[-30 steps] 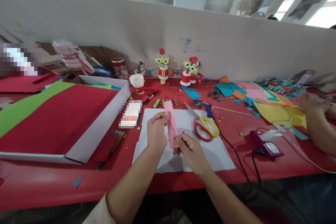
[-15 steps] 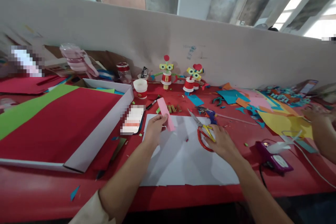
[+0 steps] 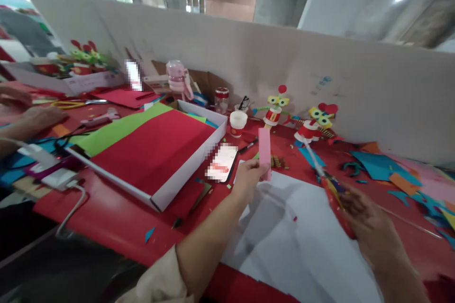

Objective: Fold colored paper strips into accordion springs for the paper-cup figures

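My left hand (image 3: 249, 177) pinches a pink paper strip (image 3: 264, 149) near its lower end and keeps it upright above the white paper sheets (image 3: 298, 236). To the right, my right hand (image 3: 368, 218) grips scissors (image 3: 332, 191) with red and yellow handles; the blades point up and away, blurred by motion. A phone (image 3: 222, 163) with a blurred-out screen lies left of my left hand, a black marker (image 3: 248, 146) just beyond it. Coiled green paper strips (image 3: 279, 162) rest behind the pink strip.
Paper-cup figures (image 3: 273, 116) stand by the wall, next to a white cup (image 3: 238, 124). A shallow white box (image 3: 192, 165) holds red and green paper. Blue paper scraps (image 3: 387, 168) litter the right side. Another person's hand (image 3: 42, 118) is at far left, near yellow-handled scissors (image 3: 69, 103).
The view has swung left. My right hand has lifted the scissors off the white paper. The pink strip has gone from slanted to upright in my left hand.
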`<state>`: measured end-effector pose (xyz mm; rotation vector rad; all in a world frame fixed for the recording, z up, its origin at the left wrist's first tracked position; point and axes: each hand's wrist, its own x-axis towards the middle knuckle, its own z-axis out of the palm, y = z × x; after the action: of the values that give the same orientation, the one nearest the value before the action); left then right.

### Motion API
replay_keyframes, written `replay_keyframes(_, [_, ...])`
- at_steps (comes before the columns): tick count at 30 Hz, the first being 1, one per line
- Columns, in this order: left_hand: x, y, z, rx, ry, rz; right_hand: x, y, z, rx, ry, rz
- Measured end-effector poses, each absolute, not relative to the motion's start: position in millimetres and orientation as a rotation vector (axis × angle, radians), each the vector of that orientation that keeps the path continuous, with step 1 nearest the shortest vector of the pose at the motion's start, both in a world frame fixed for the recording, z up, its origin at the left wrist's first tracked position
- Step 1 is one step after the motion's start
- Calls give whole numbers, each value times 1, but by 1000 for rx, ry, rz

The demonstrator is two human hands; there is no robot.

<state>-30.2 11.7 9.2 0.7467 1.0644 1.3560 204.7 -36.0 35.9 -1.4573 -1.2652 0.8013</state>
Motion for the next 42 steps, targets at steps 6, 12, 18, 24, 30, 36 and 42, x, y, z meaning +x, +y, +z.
replay_keyframes(6, [-36,19,4,661,1096,1366,164,-15,30,-1182,-1014,1519])
replay_keyframes(12, [-57,32,3,464,995,1372,154,-39,18,-781,-1041,1919])
replay_keyframes(18, [-70,40,7,387,1032,1414,139,-60,11,-702,-1005,2101])
replay_keyframes(24, [-72,41,7,325,1018,1438,136,-63,13,-729,-905,2201])
replay_keyframes(30, [-70,39,7,308,1012,1441,136,-65,15,-726,-851,2241])
replay_keyframes(36, [-68,37,10,279,1030,1473,139,-67,17,-691,-830,2232])
replay_keyframes(42, [-68,36,12,299,995,1484,139,-67,20,-672,-805,2244])
